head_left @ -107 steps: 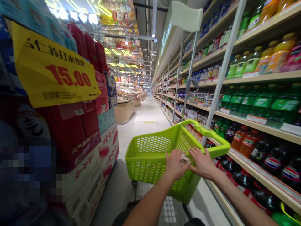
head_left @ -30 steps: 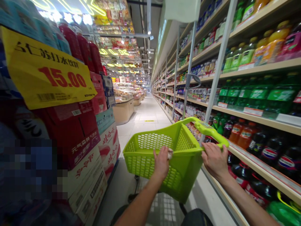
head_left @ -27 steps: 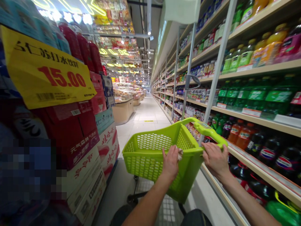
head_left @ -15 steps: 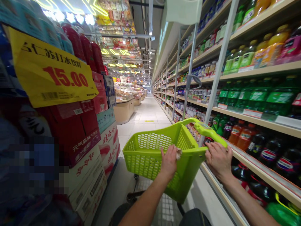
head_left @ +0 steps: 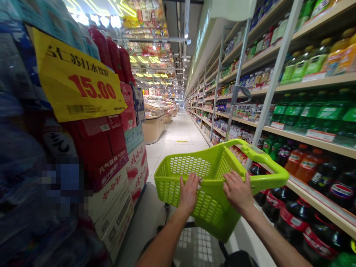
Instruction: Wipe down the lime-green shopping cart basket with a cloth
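A lime-green shopping cart (head_left: 217,217) stands in front of me, its basket with honeycomb holes turned sideways. My left hand (head_left: 189,191) is closed over the near side rim, fingers hooked over it. A small pale crumpled thing (head_left: 199,182) shows at its fingertips; I cannot tell what it is. Farther right on the same rim, my right hand (head_left: 238,191) grips the edge close to the basket's rear panel, its thumb pointing up. The cart's handle (head_left: 279,174) sticks out to the right, with neither hand on it.
Stacked drink cartons (head_left: 111,185) and a yellow price sign (head_left: 80,81) rise on the left. Shelves of bottles (head_left: 319,111) line the right, close to the handle. A white tiled aisle (head_left: 178,129) runs ahead past a display counter (head_left: 152,128).
My right hand has left the handle's near corner and now holds the side rim nearer my left hand. The whole view has shifted, with the scene sliding rightward.
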A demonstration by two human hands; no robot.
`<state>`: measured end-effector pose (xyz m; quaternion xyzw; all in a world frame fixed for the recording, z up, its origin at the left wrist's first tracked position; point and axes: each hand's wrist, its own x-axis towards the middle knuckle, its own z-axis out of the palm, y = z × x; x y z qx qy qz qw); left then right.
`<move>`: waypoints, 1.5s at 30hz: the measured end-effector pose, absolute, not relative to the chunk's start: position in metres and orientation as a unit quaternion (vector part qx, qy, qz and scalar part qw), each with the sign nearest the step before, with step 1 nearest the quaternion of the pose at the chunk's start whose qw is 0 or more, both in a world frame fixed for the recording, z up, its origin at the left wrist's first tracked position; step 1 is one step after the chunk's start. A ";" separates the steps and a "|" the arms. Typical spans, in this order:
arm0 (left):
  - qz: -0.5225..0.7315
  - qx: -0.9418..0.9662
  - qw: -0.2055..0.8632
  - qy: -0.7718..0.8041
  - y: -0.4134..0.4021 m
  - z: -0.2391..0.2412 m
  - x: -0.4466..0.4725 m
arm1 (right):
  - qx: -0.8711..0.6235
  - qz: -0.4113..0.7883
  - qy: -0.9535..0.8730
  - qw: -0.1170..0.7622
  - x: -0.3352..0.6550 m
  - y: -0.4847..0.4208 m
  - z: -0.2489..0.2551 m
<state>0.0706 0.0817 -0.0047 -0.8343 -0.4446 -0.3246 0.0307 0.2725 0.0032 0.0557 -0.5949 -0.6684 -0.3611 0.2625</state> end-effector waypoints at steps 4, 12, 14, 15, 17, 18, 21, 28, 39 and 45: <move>-0.335 -0.778 0.045 -0.530 0.102 -0.010 0.021 | -0.596 -0.351 -0.675 0.259 0.274 0.003 0.051; -0.420 -0.625 0.026 -0.658 0.116 -0.047 -0.033 | -0.604 -0.357 -0.663 0.260 0.273 0.002 0.050; -0.430 -0.624 -0.002 -0.652 0.107 -0.061 -0.026 | -0.604 -0.351 -0.668 0.258 0.274 0.001 0.050; -0.433 -0.626 -0.021 -0.649 0.103 -0.066 -0.024 | -0.603 -0.347 -0.671 0.256 0.276 0.000 0.050; -0.439 -0.630 -0.061 -0.637 0.098 -0.071 -0.024 | -0.602 -0.341 -0.676 0.253 0.281 -0.001 0.051; -0.447 -0.631 -0.080 -0.629 0.096 -0.071 -0.025 | -0.602 -0.339 -0.677 0.254 0.282 -0.001 0.051; -0.493 -0.639 -0.146 -0.571 0.088 -0.063 -0.025 | -0.602 -0.334 -0.669 0.279 0.273 0.000 0.049; -0.597 -0.437 -0.542 -0.399 0.035 -0.041 0.007 | -0.483 -0.033 -0.794 0.367 0.142 0.005 -0.008; -0.520 -0.269 -0.671 -0.454 0.038 -0.022 -0.078 | -0.343 -0.142 -0.852 0.369 0.057 0.093 -0.010; -0.489 -0.299 -0.616 -0.540 0.040 -0.046 -0.086 | -0.321 -0.212 -0.894 0.230 0.074 0.112 -0.054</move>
